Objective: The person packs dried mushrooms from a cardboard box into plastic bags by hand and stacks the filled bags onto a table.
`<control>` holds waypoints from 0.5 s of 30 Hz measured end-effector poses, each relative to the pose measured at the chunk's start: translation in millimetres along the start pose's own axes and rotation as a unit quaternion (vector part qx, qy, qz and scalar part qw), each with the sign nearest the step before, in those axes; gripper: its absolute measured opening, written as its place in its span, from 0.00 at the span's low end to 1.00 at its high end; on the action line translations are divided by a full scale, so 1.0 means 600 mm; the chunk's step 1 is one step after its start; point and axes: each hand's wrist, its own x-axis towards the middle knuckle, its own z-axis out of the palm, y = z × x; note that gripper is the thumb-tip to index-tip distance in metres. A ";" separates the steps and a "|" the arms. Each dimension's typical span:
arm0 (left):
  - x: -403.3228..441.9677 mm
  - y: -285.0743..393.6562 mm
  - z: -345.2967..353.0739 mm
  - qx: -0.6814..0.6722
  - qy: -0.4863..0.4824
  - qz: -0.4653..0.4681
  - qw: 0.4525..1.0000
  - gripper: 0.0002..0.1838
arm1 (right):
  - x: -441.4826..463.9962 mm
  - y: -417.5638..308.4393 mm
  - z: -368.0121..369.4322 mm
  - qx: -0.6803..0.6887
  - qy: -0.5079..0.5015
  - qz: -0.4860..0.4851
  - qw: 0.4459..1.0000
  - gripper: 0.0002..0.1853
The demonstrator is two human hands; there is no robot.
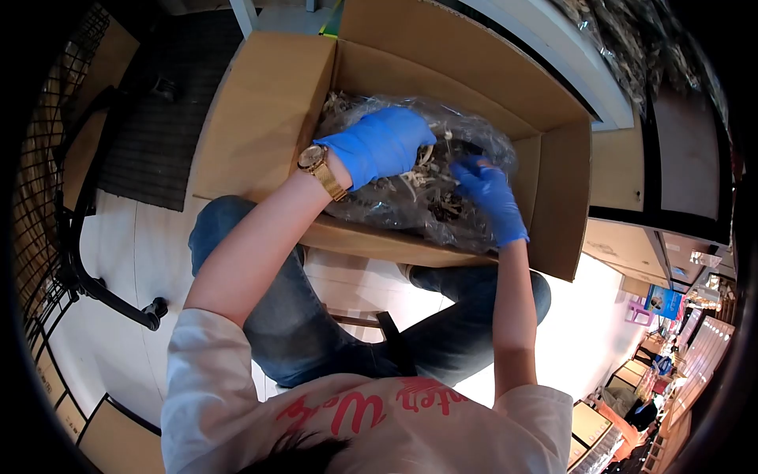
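Both of my hands wear blue gloves and are inside an open cardboard box (272,118). In the box lies a clear plastic bag (379,209), its mouth spread around a mass of dried, stringy pale and dark pieces (430,175). My left hand (383,146), with a gold watch (320,167) at its wrist, is closed over the left part of the bag; what its fingers hold is hidden. On the right side of the bag, my right hand (488,197) has its fingers bent together beside a dark patch, slightly blurred. I cannot make out what is in them.
The box stands by my knees, its flaps folded outward. A dark ribbed mat (178,103) and a wheeled chair base (118,296) are at the left. Wooden cabinets (616,170) stand to the right, with more plastic-wrapped dried goods (643,47) above.
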 end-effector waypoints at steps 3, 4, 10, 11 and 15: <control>0.005 -0.019 -0.002 -0.022 0.034 -0.006 0.999 0.20 | 0.000 0.011 0.007 0.033 0.046 -0.057 0.997 0.10; 0.006 -0.022 -0.012 -0.037 0.082 -0.026 0.996 0.20 | -0.007 0.000 0.008 0.033 0.096 -0.083 0.991 0.08; -0.005 0.000 -0.027 -0.070 0.122 0.005 0.990 0.19 | -0.032 -0.057 0.026 -0.036 0.147 -0.153 0.976 0.05; -0.002 -0.011 -0.034 -0.073 0.079 -0.037 0.994 0.19 | -0.038 -0.053 0.029 -0.051 0.137 -0.159 0.976 0.05; -0.024 0.014 -0.035 -0.076 0.155 0.012 0.985 0.21 | -0.036 -0.044 0.015 0.047 0.196 -0.168 0.965 0.07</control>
